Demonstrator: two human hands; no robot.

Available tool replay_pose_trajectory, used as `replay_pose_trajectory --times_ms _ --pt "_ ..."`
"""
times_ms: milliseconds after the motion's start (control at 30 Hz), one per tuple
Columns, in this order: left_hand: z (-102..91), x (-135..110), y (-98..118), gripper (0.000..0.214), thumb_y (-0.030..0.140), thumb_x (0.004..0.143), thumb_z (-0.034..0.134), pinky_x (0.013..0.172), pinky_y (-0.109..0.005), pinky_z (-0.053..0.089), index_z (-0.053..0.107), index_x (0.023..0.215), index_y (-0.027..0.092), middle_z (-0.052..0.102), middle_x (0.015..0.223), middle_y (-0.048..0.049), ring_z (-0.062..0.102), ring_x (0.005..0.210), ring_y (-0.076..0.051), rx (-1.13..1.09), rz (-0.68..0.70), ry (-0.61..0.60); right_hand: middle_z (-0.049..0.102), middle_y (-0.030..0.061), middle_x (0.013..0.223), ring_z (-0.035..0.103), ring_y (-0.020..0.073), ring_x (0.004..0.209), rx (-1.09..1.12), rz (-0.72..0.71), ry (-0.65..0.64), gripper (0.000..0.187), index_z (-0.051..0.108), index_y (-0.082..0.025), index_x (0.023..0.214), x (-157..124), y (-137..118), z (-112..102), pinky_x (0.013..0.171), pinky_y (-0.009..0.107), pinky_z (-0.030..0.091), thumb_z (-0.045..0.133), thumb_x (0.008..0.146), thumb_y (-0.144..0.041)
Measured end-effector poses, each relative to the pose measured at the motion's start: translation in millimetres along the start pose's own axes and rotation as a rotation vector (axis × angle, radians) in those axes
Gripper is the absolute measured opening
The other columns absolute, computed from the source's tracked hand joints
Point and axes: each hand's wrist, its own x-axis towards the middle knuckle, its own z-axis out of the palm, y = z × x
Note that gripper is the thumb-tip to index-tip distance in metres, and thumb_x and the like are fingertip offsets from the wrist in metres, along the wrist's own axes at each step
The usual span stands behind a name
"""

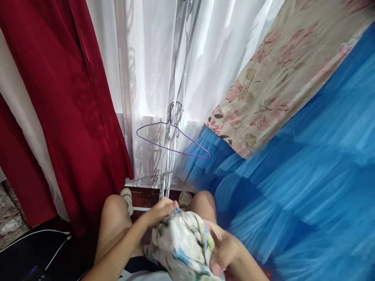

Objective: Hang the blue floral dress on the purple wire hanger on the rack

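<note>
A bundled piece of white cloth (178, 246) with a blue, yellow and green print lies over my lap. At its upper left edge, my left hand (162, 212) has its fingers closed on the cloth. My right hand (224, 248) grips the same cloth from the right side, its thumb on top and the other fingers partly hidden in the folds. Whether the cloth is a garment cannot be told from its bunched shape. Beyond my knees, a purple wire hanger (187, 153) with nothing on it hangs on a pale metal rack (168, 168).
Red fabric (67, 117) hangs at the left and a white curtain (149, 58) behind the rack. A beige floral cloth (263, 86) hangs over blue ruffled tulle (293, 195) at the right. White cables (55, 253) lie on a black surface at lower left.
</note>
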Motion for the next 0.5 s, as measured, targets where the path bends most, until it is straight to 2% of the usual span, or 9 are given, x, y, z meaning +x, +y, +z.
replay_pose_trajectory --times_ms 67,100,133,200,267,367,433,500 --pt "-24.8 -5.1 11.5 0.057 0.065 0.086 0.053 0.049 -0.025 0.030 0.053 0.058 0.015 0.045 0.056 0.0002 0.040 0.053 -0.011 0.159 0.043 -0.055 0.072 0.0078 0.080 0.069 0.0285 0.075 -0.059 0.124 -0.084 0.048 0.071 -0.018 0.090 -9.0 -25.2 -17.7 0.069 0.034 0.052 0.087 0.051 -0.040" --pt "-38.5 -7.3 20.1 0.058 0.063 0.086 0.053 0.050 -0.025 0.026 0.050 0.054 0.015 0.041 0.055 0.0011 0.036 0.054 -0.010 0.303 0.070 -0.072 0.070 0.0060 0.079 0.066 0.0242 0.071 -0.143 0.129 -0.058 0.035 0.071 -0.017 0.088 -11.6 -39.7 -30.3 0.067 0.031 0.051 0.082 0.060 -0.034" --pt "-51.9 -9.1 29.9 0.056 0.060 0.084 0.058 0.050 -0.025 0.023 0.048 0.054 0.015 0.037 0.056 0.0020 0.034 0.055 -0.010 0.461 0.084 -0.072 0.068 0.0043 0.076 0.062 0.0192 0.064 -0.254 0.121 -0.032 0.025 0.071 -0.016 0.083 -12.6 -54.4 -45.1 0.059 0.027 0.047 0.079 0.064 -0.029" --pt "-74.4 -11.2 49.9 0.053 0.055 0.081 0.064 0.050 -0.024 0.019 0.044 0.053 0.015 0.032 0.056 0.0033 0.031 0.055 -0.009 0.713 0.073 -0.032 0.062 0.0009 0.064 0.052 0.0127 0.053 -0.414 0.021 0.105 0.013 0.069 -0.015 0.073 -8.8 -82.5 -78.9 0.048 0.022 0.036 0.075 0.064 -0.022" --pt "-88.7 -11.3 67.5 0.051 0.052 0.081 0.065 0.050 -0.024 0.020 0.042 0.053 0.016 0.031 0.055 0.0036 0.031 0.054 -0.009 0.848 0.082 0.027 0.057 -0.0008 0.056 0.045 0.0098 0.047 -0.391 -0.139 0.303 0.010 0.064 -0.015 0.065 3.6 -108.1 -112.6 0.046 0.021 0.031 0.069 0.067 -0.023" --pt "-96.1 -9.8 86.9 0.045 0.046 0.083 0.064 0.054 -0.024 0.028 0.049 0.054 0.016 0.043 0.056 0.0018 0.039 0.056 -0.011 0.901 0.216 0.139 0.051 -0.0023 0.048 0.040 0.0073 0.043 -0.358 -0.316 0.427 0.012 0.059 -0.014 0.055 38.9 -143.6 -149.4 0.043 0.020 0.026 0.064 0.065 -0.020" --pt "-96.5 -10.0 96.0 0.038 0.044 0.080 0.067 0.057 -0.024 0.032 0.057 0.056 0.016 0.050 0.059 0.0002 0.044 0.059 -0.013 0.834 0.288 0.224 0.055 -0.0016 0.052 0.046 0.0089 0.046 -0.345 -0.417 0.463 0.007 0.062 -0.014 0.058 70.6 -164.0 -160.5 0.045 0.020 0.031 0.062 0.063 -0.018" --pt "-97.3 -12.1 102.3 0.032 0.043 0.078 0.069 0.056 -0.024 0.034 0.064 0.062 0.016 0.053 0.061 -0.0001 0.045 0.060 -0.014 0.725 0.277 0.280 0.055 -0.0027 0.052 0.048 0.0091 0.048 -0.279 -0.442 0.456 0.005 0.061 -0.014 0.060 103.4 -178.3 -162.2 0.047 0.020 0.034 0.061 0.064 -0.018"
